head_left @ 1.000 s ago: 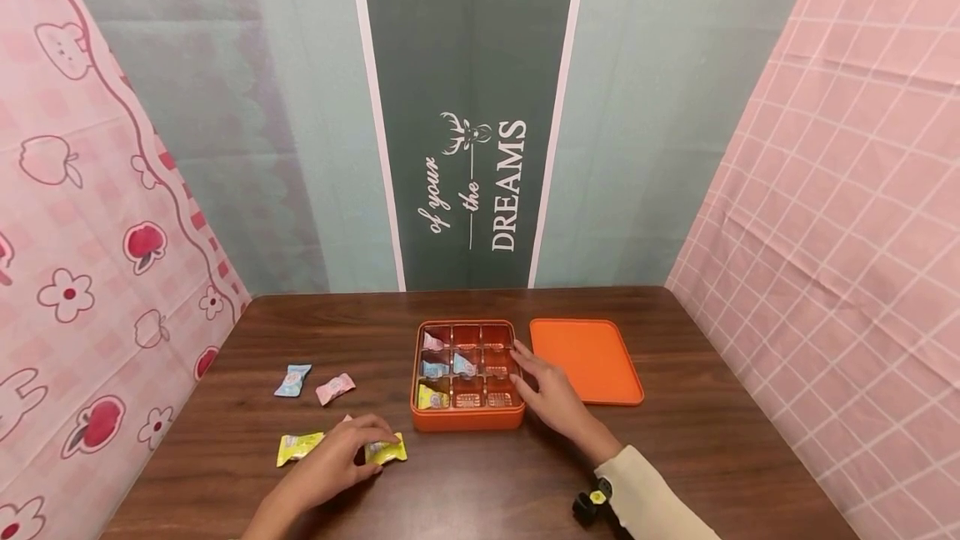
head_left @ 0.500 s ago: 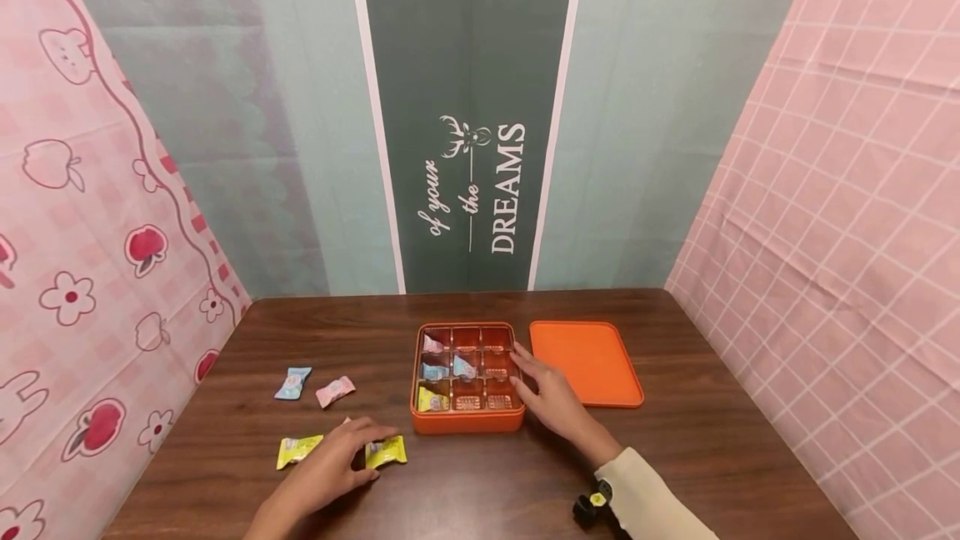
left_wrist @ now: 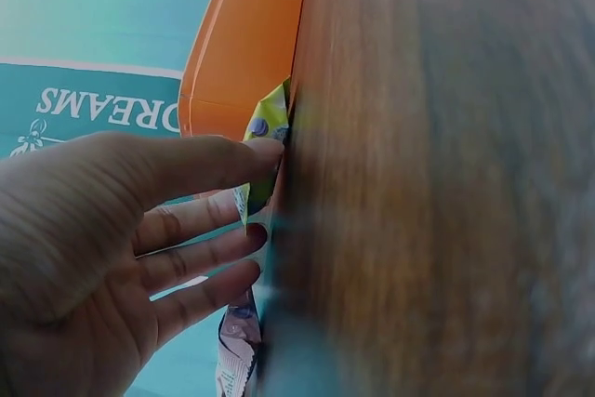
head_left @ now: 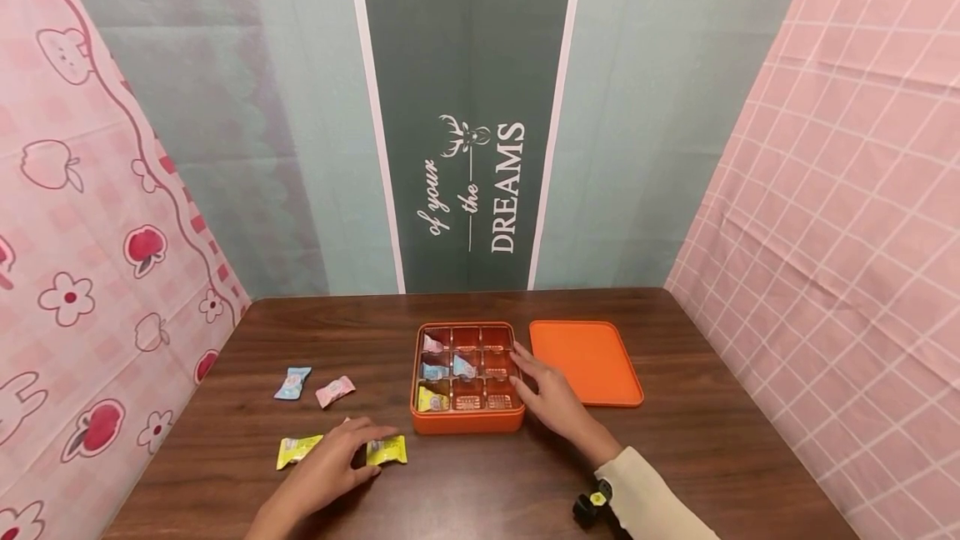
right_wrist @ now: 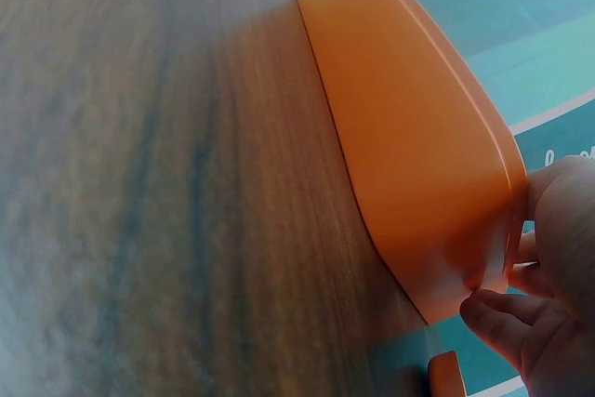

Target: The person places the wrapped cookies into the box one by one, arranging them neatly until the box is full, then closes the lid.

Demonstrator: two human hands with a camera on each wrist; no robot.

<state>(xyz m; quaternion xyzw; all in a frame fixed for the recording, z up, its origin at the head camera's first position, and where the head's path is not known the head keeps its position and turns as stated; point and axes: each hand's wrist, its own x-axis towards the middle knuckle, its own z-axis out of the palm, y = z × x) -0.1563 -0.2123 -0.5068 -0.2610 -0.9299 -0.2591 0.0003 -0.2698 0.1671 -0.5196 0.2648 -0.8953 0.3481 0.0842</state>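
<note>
My left hand (head_left: 333, 457) arches over the table, thumb and index finger on either side of a yellow-wrapped candy (head_left: 387, 450). In the left wrist view the thumb tip overlaps this candy (left_wrist: 261, 127); firm contact is unclear. Another yellow candy (head_left: 297, 450) lies partly behind the hand. A pink-wrapped tip shows above the knuckles. My right hand (head_left: 555, 398) rests its fingers against the right side of an orange box (head_left: 468, 422). Inside, a clear divided tray bears a pink candy (head_left: 432, 343), blue ones (head_left: 463, 367) and a yellow one (head_left: 432, 398).
An orange lid (head_left: 587, 362) lies flat right of the box. A blue candy (head_left: 292, 383) and a pink candy (head_left: 335, 391) lie on the wooden table (head_left: 480, 490) at left. Patterned curtains (head_left: 120, 273) stand at the sides and back.
My left thumb and fingers have shifted slightly around the yellow candy, which stays on the table. The right hand and the box have not moved.
</note>
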